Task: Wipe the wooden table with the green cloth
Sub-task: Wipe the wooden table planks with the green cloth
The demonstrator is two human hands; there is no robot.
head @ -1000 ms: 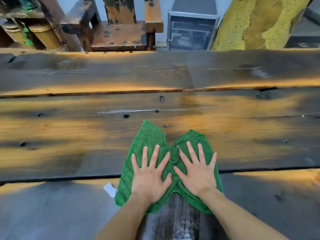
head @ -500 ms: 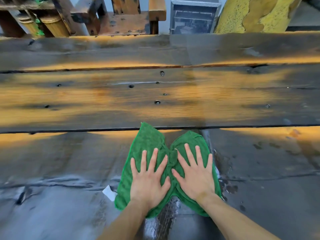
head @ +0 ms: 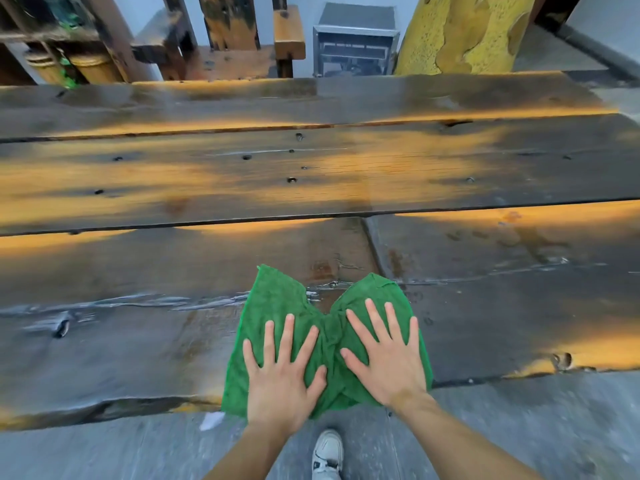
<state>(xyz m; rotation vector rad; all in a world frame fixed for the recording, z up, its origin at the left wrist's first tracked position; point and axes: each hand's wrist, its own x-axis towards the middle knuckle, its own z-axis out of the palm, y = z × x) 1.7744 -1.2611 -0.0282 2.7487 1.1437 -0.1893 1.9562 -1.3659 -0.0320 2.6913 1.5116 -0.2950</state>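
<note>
Pressure is what matters in this stroke, to my eye: both palms should bear down evenly so the green cloth (head: 277, 303) drags flat over the grain and does not skate over the wet patches, and the cloth's near hem should stop at the table edge rather than slide off it. The head view, the only one, shows the cloth bunched along its middle into a butterfly shape, lying on the nearest plank of the wooden table (head: 145, 351) with its near hem just overhanging the edge. That central pucker lifts some fabric off the wood — spreading it flat before the next pass would likely clean a wider strip. The left hand (head: 282, 382) lies palm-down on the left wing, fingers splayed wide and straight; it grips nothing, only presses. The right hand (head: 389, 358) does the same on the right wing, flat and fully spread, thumb angled toward the pucker. Pale wet streaks shine on the near plank to the left of the cloth, and the far planks look dull and dry — so I judge much of the surface remains to be covered. Below the edge a white shoe (head: 327, 453) stands on grey floor, near a small white scrap (head: 211, 420).
</note>
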